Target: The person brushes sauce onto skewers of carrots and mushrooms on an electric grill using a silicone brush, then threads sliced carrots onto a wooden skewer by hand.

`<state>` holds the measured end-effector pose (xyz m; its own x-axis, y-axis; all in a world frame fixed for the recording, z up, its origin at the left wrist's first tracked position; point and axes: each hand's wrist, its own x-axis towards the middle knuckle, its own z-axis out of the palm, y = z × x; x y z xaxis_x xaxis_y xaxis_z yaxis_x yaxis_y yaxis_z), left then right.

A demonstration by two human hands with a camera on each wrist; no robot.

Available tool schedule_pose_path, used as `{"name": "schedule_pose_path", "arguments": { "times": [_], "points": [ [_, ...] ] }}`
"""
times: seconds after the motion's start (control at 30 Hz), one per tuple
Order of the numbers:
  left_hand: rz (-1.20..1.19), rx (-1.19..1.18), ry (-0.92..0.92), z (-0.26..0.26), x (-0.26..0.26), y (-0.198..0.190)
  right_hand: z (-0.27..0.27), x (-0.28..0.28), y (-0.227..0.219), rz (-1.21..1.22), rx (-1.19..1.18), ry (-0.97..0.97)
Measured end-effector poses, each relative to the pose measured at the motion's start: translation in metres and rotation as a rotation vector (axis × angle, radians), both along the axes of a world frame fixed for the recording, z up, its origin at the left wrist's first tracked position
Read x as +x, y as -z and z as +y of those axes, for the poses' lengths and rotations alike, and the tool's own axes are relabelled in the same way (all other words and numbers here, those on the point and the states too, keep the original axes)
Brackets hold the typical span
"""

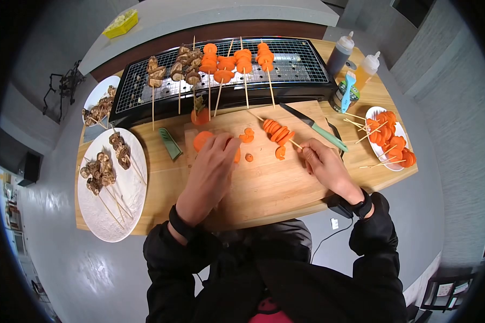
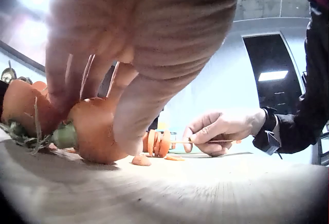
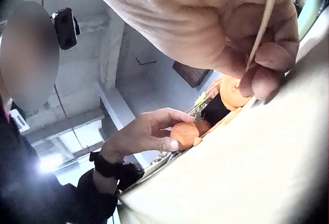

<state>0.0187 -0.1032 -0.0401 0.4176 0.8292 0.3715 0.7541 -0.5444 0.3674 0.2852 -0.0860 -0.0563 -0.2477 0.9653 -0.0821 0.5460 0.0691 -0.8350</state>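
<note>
Black sleeves lead out to two hands over the wooden cutting board (image 1: 269, 177) in the middle of the table (image 1: 161, 183). Her left hand (image 1: 213, 161) curls its fingers over a fat piece of carrot (image 2: 95, 129) near the board's far left corner and holds it down. Her right hand (image 1: 320, 161) pinches the end of a thin wooden skewer (image 1: 295, 144) that has carrot slices (image 1: 276, 132) stuck on it, near the board's right edge. Two loose carrot bits (image 1: 248, 145) lie between the hands. A green-handled knife (image 1: 312, 126) rests at the far right corner. Along the table's far edge sits a black grill (image 1: 302, 70) with carrot and mushroom sticks.
</note>
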Motion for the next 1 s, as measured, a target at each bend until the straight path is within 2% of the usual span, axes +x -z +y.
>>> {"name": "schedule_pose_path", "arguments": {
  "times": [0.07, 0.2, 0.27, 0.37, 0.63, 0.7, 0.73, 0.8, 0.87, 0.93, 0.97, 1.0],
  "points": [
    [0.001, -0.012, -0.005, 0.002, 0.001, 0.000, 0.001, 0.005, 0.003, -0.139, 0.214, -0.010],
    [-0.002, -0.041, 0.017, 0.004, 0.003, -0.002, 0.001, 0.005, 0.001, -0.240, 0.294, 0.037],
    [-0.015, -0.070, 0.012, 0.003, 0.003, -0.001, 0.004, 0.007, 0.011, -0.264, 0.518, 0.030],
    [-0.045, -0.111, 0.020, 0.004, 0.006, -0.002, 0.001, 0.005, 0.001, -0.283, 0.382, 0.013],
    [-0.091, -0.191, -0.017, 0.002, 0.007, -0.004, -0.016, 0.013, -0.012, -0.312, 0.417, 0.002],
    [-0.088, -0.183, -0.004, 0.001, 0.007, -0.005, -0.024, 0.018, -0.015, -0.225, 0.571, 0.084],
    [-0.084, -0.176, -0.006, 0.001, 0.007, -0.006, -0.027, 0.023, -0.020, -0.235, 0.570, 0.099],
    [-0.078, -0.185, -0.003, 0.001, 0.006, -0.005, -0.032, 0.038, -0.031, -0.218, 0.628, 0.330],
    [-0.072, -0.196, -0.007, 0.000, 0.006, -0.005, -0.035, 0.065, -0.033, -0.273, 0.660, 0.557],
    [-0.031, -0.155, -0.005, -0.001, 0.006, -0.006, -0.035, 0.095, -0.035, -0.492, 0.774, 0.694],
    [-0.035, -0.154, 0.000, -0.001, 0.006, -0.006, -0.035, 0.107, -0.034, -0.497, 0.775, 0.697],
    [-0.034, -0.147, 0.001, 0.000, 0.006, -0.005, -0.034, 0.118, -0.031, -0.551, 0.637, 0.727]
  ]
}}
